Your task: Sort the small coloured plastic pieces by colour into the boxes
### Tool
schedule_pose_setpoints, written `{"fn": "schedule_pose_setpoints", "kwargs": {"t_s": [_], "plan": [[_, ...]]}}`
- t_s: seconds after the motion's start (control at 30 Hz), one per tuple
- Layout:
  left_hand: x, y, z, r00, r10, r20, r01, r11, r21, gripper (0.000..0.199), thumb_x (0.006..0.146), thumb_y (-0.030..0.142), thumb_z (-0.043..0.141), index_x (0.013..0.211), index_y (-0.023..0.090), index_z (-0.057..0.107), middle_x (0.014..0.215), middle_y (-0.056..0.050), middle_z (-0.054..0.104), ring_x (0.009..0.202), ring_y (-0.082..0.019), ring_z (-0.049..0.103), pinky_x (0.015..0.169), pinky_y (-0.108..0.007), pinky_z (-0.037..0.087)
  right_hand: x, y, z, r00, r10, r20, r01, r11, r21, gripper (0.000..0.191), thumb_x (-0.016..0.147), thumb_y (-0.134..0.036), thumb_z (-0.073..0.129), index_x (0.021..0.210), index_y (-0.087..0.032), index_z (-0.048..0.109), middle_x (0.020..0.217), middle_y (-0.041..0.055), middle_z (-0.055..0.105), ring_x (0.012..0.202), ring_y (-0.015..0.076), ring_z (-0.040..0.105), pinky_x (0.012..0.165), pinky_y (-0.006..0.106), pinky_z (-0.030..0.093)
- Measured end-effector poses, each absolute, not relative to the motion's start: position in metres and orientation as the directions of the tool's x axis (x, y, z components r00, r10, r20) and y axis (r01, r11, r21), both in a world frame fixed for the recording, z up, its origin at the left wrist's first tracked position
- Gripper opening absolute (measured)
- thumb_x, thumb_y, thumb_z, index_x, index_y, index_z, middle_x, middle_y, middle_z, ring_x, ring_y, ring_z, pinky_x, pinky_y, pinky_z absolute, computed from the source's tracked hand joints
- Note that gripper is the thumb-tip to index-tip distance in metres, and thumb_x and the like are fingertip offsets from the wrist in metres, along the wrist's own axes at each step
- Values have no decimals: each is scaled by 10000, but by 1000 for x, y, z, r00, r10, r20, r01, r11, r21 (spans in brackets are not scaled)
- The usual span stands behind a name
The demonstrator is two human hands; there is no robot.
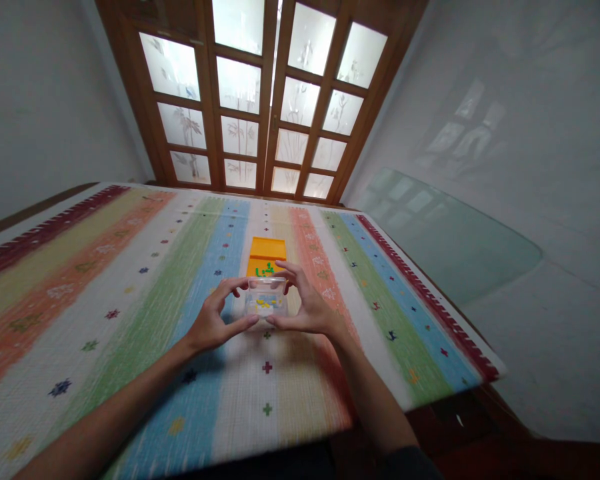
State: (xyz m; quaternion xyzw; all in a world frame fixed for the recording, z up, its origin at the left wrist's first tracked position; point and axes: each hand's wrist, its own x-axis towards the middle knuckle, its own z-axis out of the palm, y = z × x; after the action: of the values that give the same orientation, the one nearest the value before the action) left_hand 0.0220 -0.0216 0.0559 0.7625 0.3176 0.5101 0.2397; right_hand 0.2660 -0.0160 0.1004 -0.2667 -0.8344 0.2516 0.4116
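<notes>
A small clear plastic box [267, 308] with its lid raised is held between my two hands, over the striped cloth. Small yellow pieces [263, 303] lie inside it. My left hand [214, 319] grips the box's left side, thumb at the near edge and fingers at the back. On the right side, my right hand [307, 305] holds it in the same way, with its index finger raised near the top. Just beyond the box lies an opened orange case [269, 248] with small green pieces [265, 271] in its nearer half.
A striped, patterned cloth [180, 267] covers the table. Wooden doors with glass panes [240, 87] stand beyond its far edge. A pale wall [530, 200] with a greenish glass panel [445, 227] is at the right.
</notes>
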Motion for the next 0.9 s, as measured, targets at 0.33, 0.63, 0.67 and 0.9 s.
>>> {"fn": "schedule_pose_setpoints", "kwargs": {"t_s": [0.33, 0.63, 0.67, 0.9], "plan": [[28, -26, 62, 211, 739, 639, 154, -671, 725, 378, 854, 382, 760, 1184, 224, 667, 1069, -80, 694, 900, -203, 602, 816, -333, 490, 257, -24, 90, -427, 619, 659, 230, 779, -583, 661, 815, -421, 819, 1381, -271, 511, 1179, 92, 670, 1075, 240, 660, 898, 398, 543], [30, -27, 59, 194, 759, 622, 44, -640, 767, 330, 860, 309, 770, 1168, 232, 680, 1082, -77, 691, 997, -208, 641, 862, -325, 514, 249, -26, 98, -392, 555, 734, 186, 829, -527, 406, 884, -353, 767, 1257, -287, 623, 1144, 68, 698, 1062, 221, 648, 919, 408, 535], [30, -26, 59, 193, 755, 626, 38, -643, 765, 326, 861, 304, 770, 1165, 230, 678, 1082, -77, 692, 999, -205, 643, 863, -322, 518, 249, -26, 98, -390, 556, 734, 185, 828, -529, 399, 885, -352, 765, 1253, -284, 627, 1145, 68, 698, 1063, 220, 647, 922, 407, 534], [35, -29, 68, 171, 754, 634, 30, -647, 762, 289, 863, 346, 768, 1099, 202, 685, 1051, -91, 708, 984, -215, 666, 858, -345, 555, 250, -26, 95, -402, 602, 689, 220, 795, -566, 345, 888, -363, 760, 1209, -291, 657, 1138, 65, 698, 1076, 234, 641, 945, 440, 520]]}}
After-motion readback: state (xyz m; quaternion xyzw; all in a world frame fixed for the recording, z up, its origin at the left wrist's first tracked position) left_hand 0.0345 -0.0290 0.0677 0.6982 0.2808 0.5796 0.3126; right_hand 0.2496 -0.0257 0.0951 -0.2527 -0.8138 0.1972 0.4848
